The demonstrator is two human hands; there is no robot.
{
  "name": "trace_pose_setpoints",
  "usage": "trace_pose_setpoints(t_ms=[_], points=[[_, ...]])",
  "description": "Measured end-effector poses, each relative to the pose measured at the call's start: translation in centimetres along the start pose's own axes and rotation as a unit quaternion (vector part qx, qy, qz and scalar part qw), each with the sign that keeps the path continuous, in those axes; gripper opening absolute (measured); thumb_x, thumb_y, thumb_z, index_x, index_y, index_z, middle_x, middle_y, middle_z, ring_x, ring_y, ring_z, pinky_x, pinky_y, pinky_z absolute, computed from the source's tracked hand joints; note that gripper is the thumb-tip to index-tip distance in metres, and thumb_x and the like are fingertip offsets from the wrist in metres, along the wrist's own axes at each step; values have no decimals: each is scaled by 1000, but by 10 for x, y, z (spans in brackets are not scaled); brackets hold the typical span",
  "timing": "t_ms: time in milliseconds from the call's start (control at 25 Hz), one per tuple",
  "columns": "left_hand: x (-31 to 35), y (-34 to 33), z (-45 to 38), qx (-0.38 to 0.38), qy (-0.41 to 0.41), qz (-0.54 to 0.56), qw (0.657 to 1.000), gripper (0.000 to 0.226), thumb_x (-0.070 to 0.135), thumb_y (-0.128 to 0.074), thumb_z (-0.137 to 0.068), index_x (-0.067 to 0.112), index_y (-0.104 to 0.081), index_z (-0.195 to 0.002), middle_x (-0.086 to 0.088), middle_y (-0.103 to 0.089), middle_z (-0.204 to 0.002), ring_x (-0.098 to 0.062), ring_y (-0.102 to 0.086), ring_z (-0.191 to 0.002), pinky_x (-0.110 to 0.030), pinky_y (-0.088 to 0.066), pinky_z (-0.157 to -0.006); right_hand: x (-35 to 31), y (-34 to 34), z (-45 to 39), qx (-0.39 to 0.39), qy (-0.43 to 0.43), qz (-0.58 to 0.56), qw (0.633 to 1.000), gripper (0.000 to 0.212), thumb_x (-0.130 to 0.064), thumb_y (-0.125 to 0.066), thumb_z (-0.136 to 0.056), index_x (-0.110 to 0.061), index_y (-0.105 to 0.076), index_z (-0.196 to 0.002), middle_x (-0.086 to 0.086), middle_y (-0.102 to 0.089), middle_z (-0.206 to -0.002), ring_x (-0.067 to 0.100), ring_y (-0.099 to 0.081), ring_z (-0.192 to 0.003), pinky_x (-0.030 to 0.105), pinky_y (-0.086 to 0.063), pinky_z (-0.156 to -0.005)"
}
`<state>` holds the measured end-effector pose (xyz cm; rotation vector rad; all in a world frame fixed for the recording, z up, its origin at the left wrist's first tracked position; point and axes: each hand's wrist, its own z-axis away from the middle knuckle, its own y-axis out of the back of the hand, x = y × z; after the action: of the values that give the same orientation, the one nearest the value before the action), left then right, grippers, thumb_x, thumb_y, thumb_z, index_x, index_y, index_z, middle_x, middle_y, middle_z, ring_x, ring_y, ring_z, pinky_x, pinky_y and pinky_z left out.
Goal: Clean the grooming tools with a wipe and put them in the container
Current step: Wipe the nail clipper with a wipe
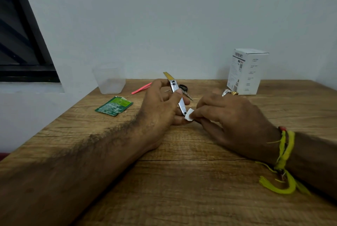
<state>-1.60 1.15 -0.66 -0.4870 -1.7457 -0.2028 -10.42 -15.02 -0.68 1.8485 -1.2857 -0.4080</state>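
Observation:
My left hand (160, 105) grips a silver nail clipper (176, 90) with a yellow-gold lever, held tilted above the wooden table (182, 180). My right hand (229, 116) pinches a small white wipe (189, 114) against the clipper's lower end. A clear plastic container (109, 80) stands at the table's back left. Pink tweezers (141, 88) lie behind my left hand. Small dark scissors (185, 90) lie behind the clipper, partly hidden by it.
A torn green wipe sachet (114, 106) lies on the table left of my left hand. A white carton (245, 71) stands at the back right against the wall. A dark window frame (23, 43) is at the far left.

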Motion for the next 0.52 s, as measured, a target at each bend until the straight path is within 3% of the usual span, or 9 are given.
trace_pose_setpoints(t_ms=[520], points=[[-1, 0, 2, -6, -18, -24, 1000, 18, 9, -59, -99, 13, -54, -116, -6, -74, -78, -21, -72, -58, -32, -58, -51, -2, 3, 0, -13, -9, 5, 1000, 12, -13, -71, -87, -15, -76, -98, 6, -69, -95, 30, -64, -81, 45, -53, -62]])
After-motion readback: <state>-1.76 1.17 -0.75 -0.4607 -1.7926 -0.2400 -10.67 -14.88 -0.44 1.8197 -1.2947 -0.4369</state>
